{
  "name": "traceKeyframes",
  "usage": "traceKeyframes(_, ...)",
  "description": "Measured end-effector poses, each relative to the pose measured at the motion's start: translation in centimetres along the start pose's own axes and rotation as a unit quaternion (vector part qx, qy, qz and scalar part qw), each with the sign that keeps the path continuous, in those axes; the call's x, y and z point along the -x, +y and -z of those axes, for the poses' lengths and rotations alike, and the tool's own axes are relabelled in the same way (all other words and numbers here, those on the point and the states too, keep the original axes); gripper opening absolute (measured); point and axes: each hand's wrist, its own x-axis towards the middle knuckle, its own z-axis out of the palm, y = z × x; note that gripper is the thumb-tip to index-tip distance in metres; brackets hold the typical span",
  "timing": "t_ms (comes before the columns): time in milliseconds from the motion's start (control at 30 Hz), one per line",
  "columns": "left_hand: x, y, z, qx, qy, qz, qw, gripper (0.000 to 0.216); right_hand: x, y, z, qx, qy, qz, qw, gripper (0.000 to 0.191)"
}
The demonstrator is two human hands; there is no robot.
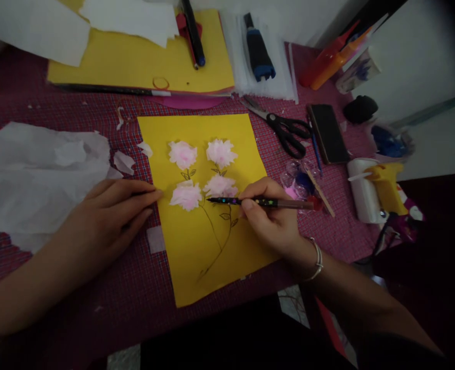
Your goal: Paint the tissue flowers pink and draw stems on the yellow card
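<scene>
My right hand (pixel 269 216) grips a dark pen (pixel 266 202) patterned with small coloured marks. Its tip points left and is at the yellow sheet (pixel 188 277), beside the lower paper flowers; whether it touches the sheet I cannot tell. Several pale pink paper flowers (pixel 186 195) sit on the sheet, with dark drawn stems and leaves (pixel 220 246) beneath them. Fingers stretched out, my left hand (pixel 123 210) lies flat with its fingertips at the sheet's left edge. It holds nothing.
Crumpled white paper (pixel 46 180) lies at the left. Black-handled scissors (pixel 285 128), a phone (pixel 327 133) and a clear paint palette (pixel 298 180) with a wooden stick (pixel 320 192) are on the right. Behind are another yellow sheet (pixel 127 61) and a blue-and-black tool (pixel 258 54).
</scene>
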Motion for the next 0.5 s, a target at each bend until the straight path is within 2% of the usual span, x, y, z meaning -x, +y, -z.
traceKeyframes(500, 0.62, -0.29, 0.01, -0.022, -0.007, -0.032, 0.999, 0.033, -0.19, -0.04, -0.02, 0.045, -0.022, 0.023, 0.999, 0.006)
